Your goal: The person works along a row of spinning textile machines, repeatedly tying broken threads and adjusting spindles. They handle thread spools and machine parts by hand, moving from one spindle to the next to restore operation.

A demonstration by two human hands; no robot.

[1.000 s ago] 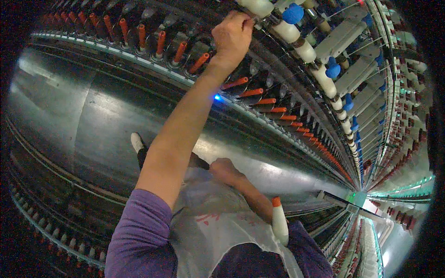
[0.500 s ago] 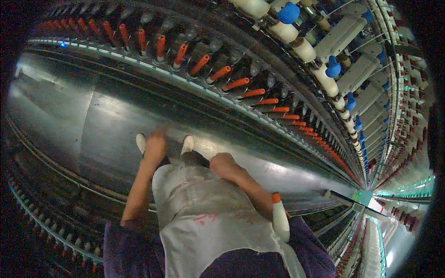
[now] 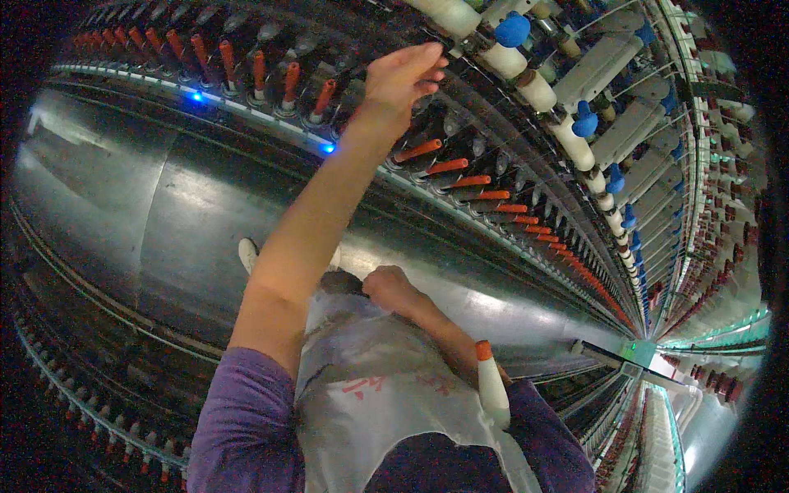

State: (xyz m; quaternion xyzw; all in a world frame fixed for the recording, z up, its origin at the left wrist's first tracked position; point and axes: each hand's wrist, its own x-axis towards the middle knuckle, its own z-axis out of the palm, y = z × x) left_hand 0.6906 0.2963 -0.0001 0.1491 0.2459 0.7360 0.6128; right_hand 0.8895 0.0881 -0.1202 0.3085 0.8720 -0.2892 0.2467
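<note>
My left hand [image 3: 403,78] is stretched up to the spinning frame, its fingers bent together beside the upper cream rollers [image 3: 452,16]. Whatever lies between those fingertips is too small to make out. Below my left forearm runs a row of orange bobbin tubes [image 3: 291,82] standing on spindles. My right hand [image 3: 393,289] stays low before my apron [image 3: 370,394], its fingers curled closed; anything inside them is hidden. A bobbin of white yarn with an orange tip [image 3: 491,386] rests against the apron beside my right upper arm.
Blue knobs [image 3: 512,29] and grey arms [image 3: 604,70] line the machine's upper right. Blue lights [image 3: 329,149] glow on its front rail. A second row of spindles [image 3: 90,407] curves along the lower left. The smooth grey floor [image 3: 193,214] runs between both rows.
My left hand has risen from low over the floor to the rollers, with the arm extended. My right hand has barely shifted. A second blue light now shows on the rail.
</note>
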